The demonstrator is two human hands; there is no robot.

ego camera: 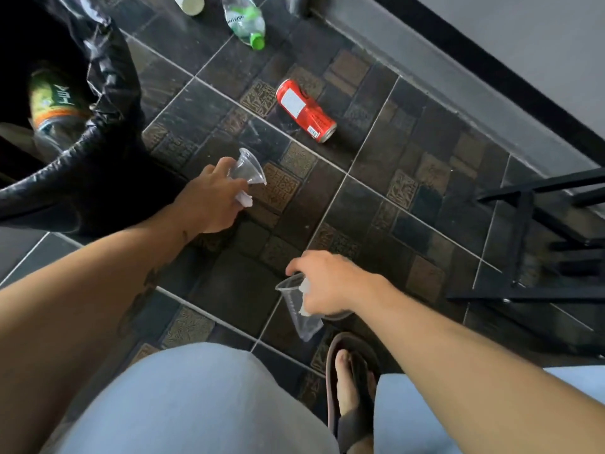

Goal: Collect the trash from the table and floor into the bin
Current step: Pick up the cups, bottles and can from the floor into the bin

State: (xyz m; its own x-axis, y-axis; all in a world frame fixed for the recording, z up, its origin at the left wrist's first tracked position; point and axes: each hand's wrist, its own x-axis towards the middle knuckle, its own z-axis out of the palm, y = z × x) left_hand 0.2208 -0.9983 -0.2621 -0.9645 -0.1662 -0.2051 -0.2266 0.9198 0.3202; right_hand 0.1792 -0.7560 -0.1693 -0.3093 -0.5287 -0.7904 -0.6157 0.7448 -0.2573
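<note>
Head camera, looking down: a dark patterned tile floor (pixel 376 198) fills the frame, with a grey wall base running along the upper right. At the left edge stands the bin (pixel 108 152), lined with a glossy black bag, and inside it lies a green-labelled bottle (pixel 54 99). At the right edge, black metal furniture legs (pixel 530 231) rest on the tiles. The person's pale blue trouser legs and a sandalled foot (pixel 352 388) occupy the bottom of the frame. Both bare forearms reach out over the floor. The left hand (pixel 212 201), just beside the bin, grips a clear plastic cup (pixel 247 167) together with a scrap of white crumpled paper (pixel 244 200). The right hand (pixel 330 283), nearer the body, grasps a second clear plastic cup (pixel 299 309) and a piece of white paper (pixel 306 288) pressed against it. Trash left on the floor beyond the hands: a dented red soda can (pixel 304 109) lying on its side, a crushed clear bottle with a green cap (pixel 245 22) farther off, and a white paper cup (pixel 191 3) at the top edge.
</note>
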